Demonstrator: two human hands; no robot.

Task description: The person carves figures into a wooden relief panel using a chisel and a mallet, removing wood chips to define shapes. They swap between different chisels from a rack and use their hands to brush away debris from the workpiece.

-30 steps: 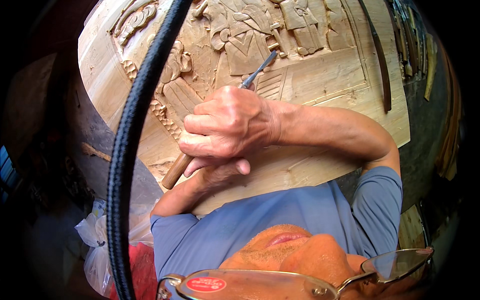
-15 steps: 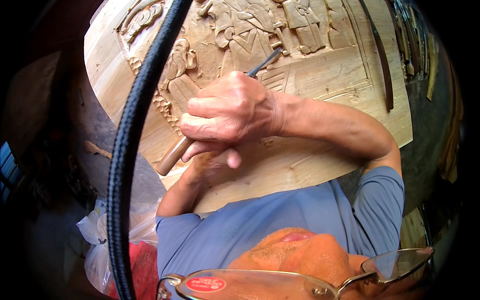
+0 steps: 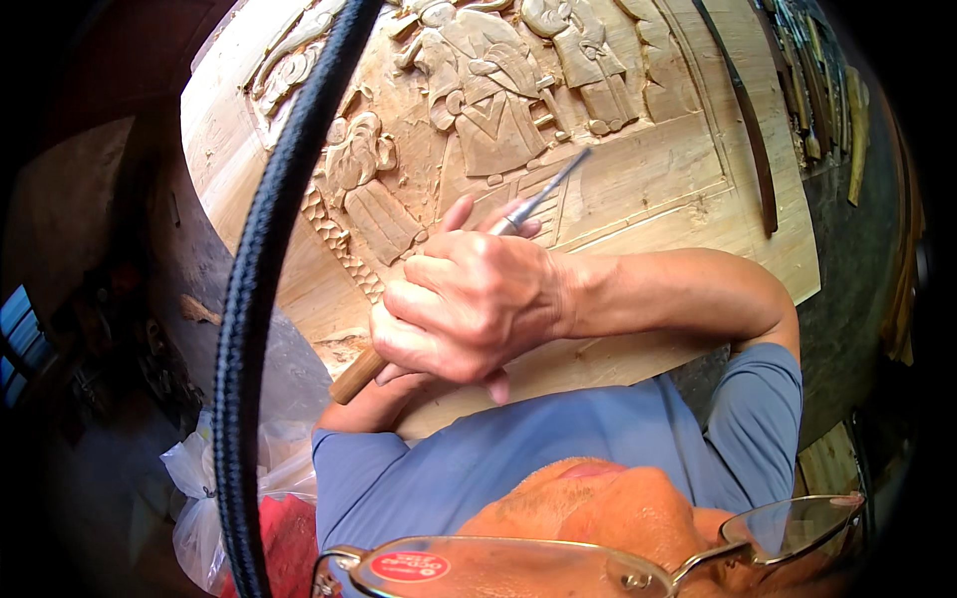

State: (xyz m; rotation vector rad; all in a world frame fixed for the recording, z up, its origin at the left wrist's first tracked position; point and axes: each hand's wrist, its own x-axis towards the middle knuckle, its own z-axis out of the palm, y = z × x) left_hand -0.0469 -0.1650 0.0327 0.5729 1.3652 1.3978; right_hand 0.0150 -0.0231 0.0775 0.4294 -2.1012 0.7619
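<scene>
Beneath both hands spreads a pale wooden panel carved in relief (image 3: pixel 653 174); the right hand (image 3: pixel 474 299) is clamped round a brown-handled steel chisel (image 3: pixel 546 195) slanted over it. The left hand's (image 3: pixel 458 213) mostly hidden grip cannot be told. Shallow, braced cuts would probably serve best.

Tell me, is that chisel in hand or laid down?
In hand: the right hand grips the chisel, wooden handle on one side, metal blade on the other. Whether its tip touches the panel, I cannot tell.
</scene>
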